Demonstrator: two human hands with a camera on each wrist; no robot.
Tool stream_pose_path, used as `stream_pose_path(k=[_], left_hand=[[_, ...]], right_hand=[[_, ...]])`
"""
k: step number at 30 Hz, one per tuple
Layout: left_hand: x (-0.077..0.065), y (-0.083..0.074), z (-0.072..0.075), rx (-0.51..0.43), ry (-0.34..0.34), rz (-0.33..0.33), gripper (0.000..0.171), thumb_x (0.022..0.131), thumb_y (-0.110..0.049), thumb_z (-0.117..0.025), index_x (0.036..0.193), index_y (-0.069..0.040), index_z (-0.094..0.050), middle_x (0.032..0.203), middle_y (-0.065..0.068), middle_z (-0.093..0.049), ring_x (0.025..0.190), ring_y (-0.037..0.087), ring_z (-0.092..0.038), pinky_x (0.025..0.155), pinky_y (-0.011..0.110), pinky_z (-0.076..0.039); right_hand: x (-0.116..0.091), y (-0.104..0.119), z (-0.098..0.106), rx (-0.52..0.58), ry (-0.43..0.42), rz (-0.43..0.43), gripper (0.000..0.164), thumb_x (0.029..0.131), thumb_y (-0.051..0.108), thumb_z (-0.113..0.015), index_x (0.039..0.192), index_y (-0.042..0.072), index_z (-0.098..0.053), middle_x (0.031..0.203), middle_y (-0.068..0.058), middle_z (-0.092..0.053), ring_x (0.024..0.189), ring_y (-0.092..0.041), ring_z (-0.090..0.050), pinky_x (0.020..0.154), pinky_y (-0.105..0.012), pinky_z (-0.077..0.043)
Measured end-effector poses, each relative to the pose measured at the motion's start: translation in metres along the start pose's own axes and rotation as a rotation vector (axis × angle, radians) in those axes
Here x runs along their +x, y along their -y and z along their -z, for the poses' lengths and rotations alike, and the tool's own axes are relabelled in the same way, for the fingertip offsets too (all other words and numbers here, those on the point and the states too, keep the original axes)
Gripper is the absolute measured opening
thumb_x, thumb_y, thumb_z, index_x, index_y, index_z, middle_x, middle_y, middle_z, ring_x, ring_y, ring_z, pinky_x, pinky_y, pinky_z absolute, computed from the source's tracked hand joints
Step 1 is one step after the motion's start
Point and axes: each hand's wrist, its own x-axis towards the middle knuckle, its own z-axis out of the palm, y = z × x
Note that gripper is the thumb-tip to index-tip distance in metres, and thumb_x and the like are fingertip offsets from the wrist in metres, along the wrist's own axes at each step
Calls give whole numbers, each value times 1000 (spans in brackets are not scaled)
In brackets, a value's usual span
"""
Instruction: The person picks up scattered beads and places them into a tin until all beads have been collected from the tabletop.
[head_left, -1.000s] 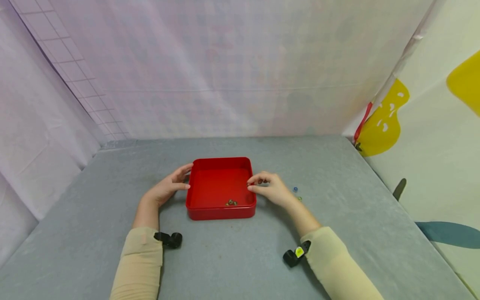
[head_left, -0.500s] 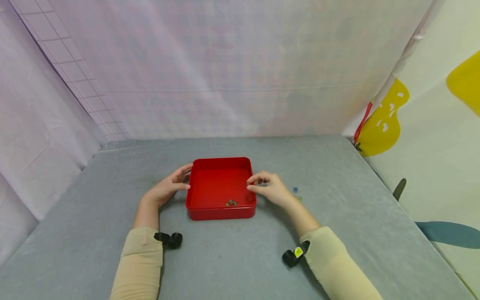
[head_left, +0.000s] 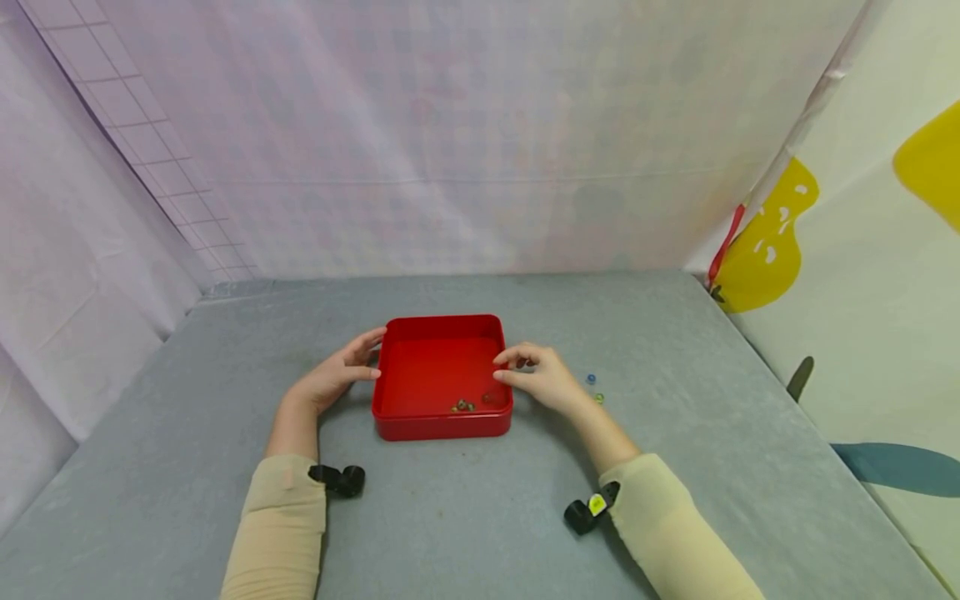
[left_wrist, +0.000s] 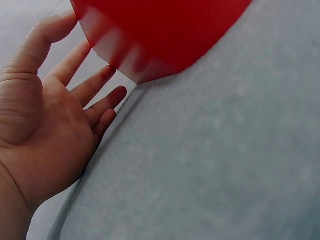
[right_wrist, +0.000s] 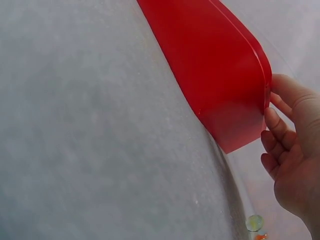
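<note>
A square red box [head_left: 435, 358] with low walls stands on the table. Inside, several small greenish marbles [head_left: 462, 406] lie along its front wall, and a darker round marble [head_left: 486, 398] sits near the front right corner. My left hand [head_left: 341, 375] touches the box's left side, its fingertips resting on the wall in the left wrist view. At the right rim is my right hand [head_left: 536, 377], thumb and index finger apart over the inside; the other fingers are bent outside the wall [right_wrist: 235, 115] in the right wrist view. Nothing shows between the fingertips.
Right of the box, behind my right wrist, a blue marble [head_left: 591, 379] and a green marble [head_left: 598, 398] lie on the grey cloth [head_left: 450, 517]. In the right wrist view, a clear greenish marble [right_wrist: 254, 223] appears beside an orange one [right_wrist: 261, 236].
A small reddish thing at my right fingertips is gone from them, and a dark marble now lies in the box just below. Both hands have stayed almost still.
</note>
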Motion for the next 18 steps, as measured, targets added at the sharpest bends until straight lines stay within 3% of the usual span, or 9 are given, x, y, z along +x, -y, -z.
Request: stream_pose_path(k=[9, 18], left_hand=[[0, 1, 0, -2, 0, 1, 70, 93, -1, -56, 153, -10, -22, 156, 12, -17, 140, 34, -16, 106, 59, -18], [0, 1, 0, -3, 1, -2, 69, 92, -1, -55, 152, -10, -22, 156, 12, -18, 140, 34, -17, 106, 59, -19]], right_hand=[[-1, 2, 3, 0, -12, -10, 19, 85, 15, -74, 101, 6, -71, 84, -4, -59, 88, -24, -51, 78, -39, -41], [-5, 11, 7, -16, -11, -11, 20, 86, 10, -71, 104, -1, -70, 87, -6, -59, 89, -25, -50, 80, -39, -39]])
